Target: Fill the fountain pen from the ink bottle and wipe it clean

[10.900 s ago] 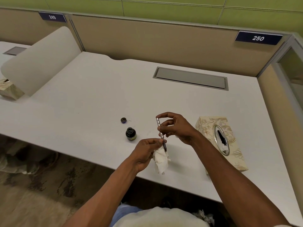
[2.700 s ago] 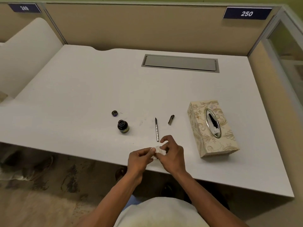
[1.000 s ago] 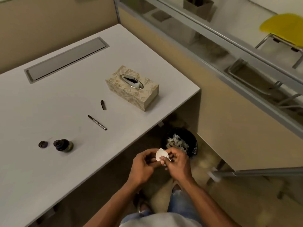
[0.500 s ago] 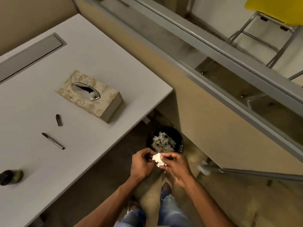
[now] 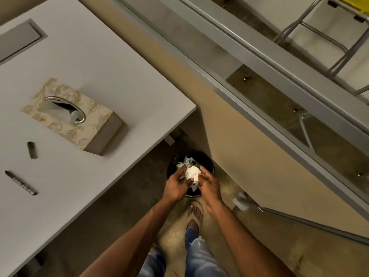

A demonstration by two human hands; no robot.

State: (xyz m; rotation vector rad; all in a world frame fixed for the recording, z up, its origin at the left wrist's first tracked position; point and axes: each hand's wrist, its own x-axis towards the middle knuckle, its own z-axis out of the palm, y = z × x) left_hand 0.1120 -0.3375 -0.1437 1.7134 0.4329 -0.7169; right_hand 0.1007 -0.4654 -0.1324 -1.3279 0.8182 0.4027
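A crumpled white tissue wad [image 5: 192, 172] sits between my two hands, directly above a black waste bin [image 5: 210, 161] on the floor. My left hand [image 5: 176, 185] pinches the wad between thumb and fingers. My right hand [image 5: 208, 183] touches its right side with loosely spread fingers. The fountain pen [image 5: 21, 182] lies uncapped on the white desk [image 5: 119, 76] at the far left, and its dark cap [image 5: 32, 149] lies apart just beyond it. The ink bottle is out of view.
A patterned tissue box [image 5: 69, 116] stands on the desk near the corner. The bin holds several crumpled tissues. A beige partition with a metal rail [image 5: 259, 62] runs along the right. My sandalled foot [image 5: 195, 213] is below the bin.
My view has swung right and down, from the desk to the bin. Both hands carried the balled tissue off the desk edge to above the bin. My fingers have loosened.
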